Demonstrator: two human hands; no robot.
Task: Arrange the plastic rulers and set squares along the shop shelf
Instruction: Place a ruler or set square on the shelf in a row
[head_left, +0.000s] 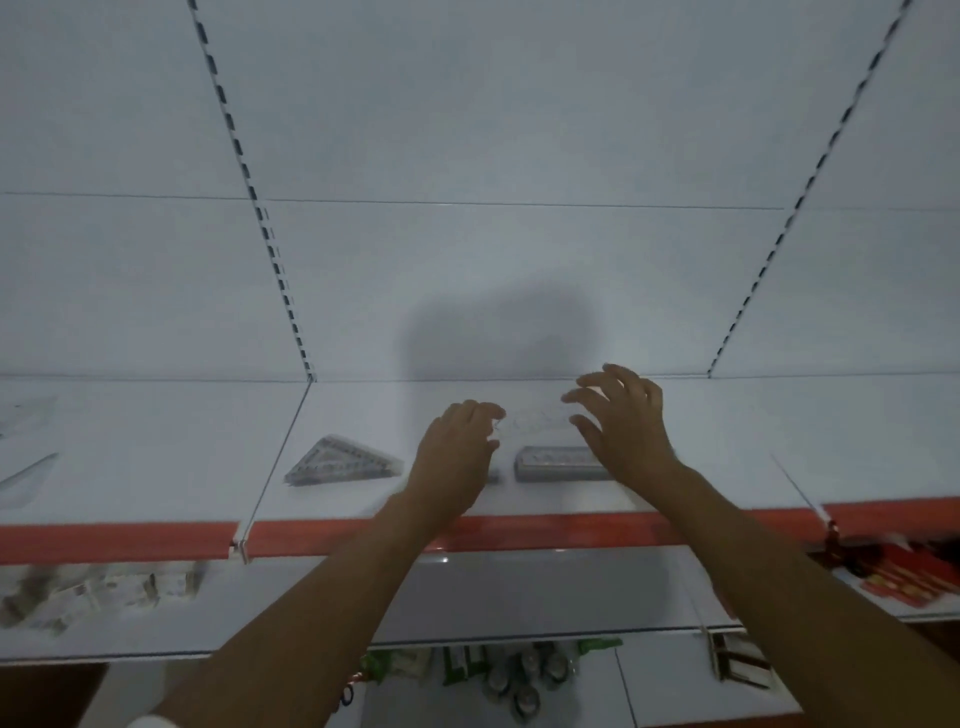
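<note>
A stack of clear triangular set squares (340, 461) lies on the white shelf (727, 452) left of my hands. A grey stack of short rulers (558, 462) lies between my hands. Behind it a faint clear plastic piece (535, 418) lies flat, too blurred to name. My left hand (457, 452) reaches over the shelf with fingers curled near that clear piece; whether it pinches it I cannot tell. My right hand (623, 421) hovers above the ruler stack with fingers spread and holds nothing.
More clear plastic pieces (26, 447) lie on the neighbouring shelf bay at far left. An orange price strip (571, 530) runs along the shelf front. Lower shelves hold small packets (93, 592), red packs (914, 577) and green-labelled goods (467, 665). Slotted uprights (270, 249) divide the back panel.
</note>
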